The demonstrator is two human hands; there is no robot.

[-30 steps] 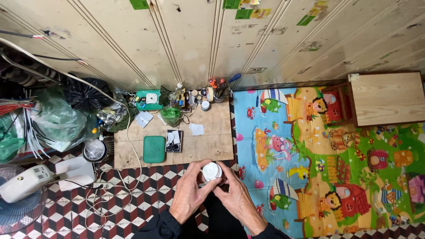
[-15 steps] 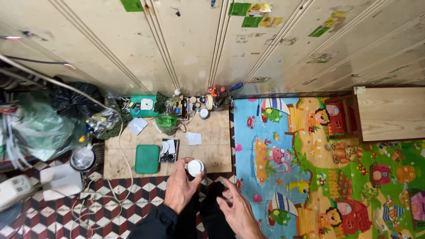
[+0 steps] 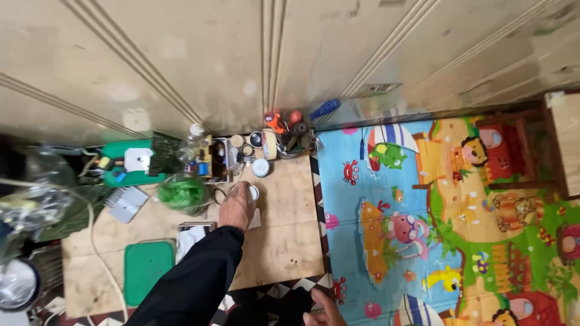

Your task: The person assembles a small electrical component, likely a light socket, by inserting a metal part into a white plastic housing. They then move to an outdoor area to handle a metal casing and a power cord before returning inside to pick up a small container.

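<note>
My left hand (image 3: 237, 207), in a black sleeve, reaches forward over a low wooden board (image 3: 284, 241) and grips a small white round object (image 3: 253, 192), only partly visible past the fingers. My right hand (image 3: 326, 309) rests low at the bottom edge near the checkered floor, fingers apart, holding nothing. Just beyond the left hand lie a small white round lid (image 3: 261, 167) and a cluster of small tools and parts (image 3: 284, 136).
A green bowl-like bag (image 3: 181, 193), a green flat lid (image 3: 148, 268), a circuit board (image 3: 160, 154) and cables crowd the board's left. A colourful cartoon play mat (image 3: 447, 223) covers the floor on the right. A ribbed beige wall (image 3: 272, 54) stands behind.
My left hand has carried the white round object forward over the board, away from my body. My right hand let go of it and dropped back toward the bottom edge.
</note>
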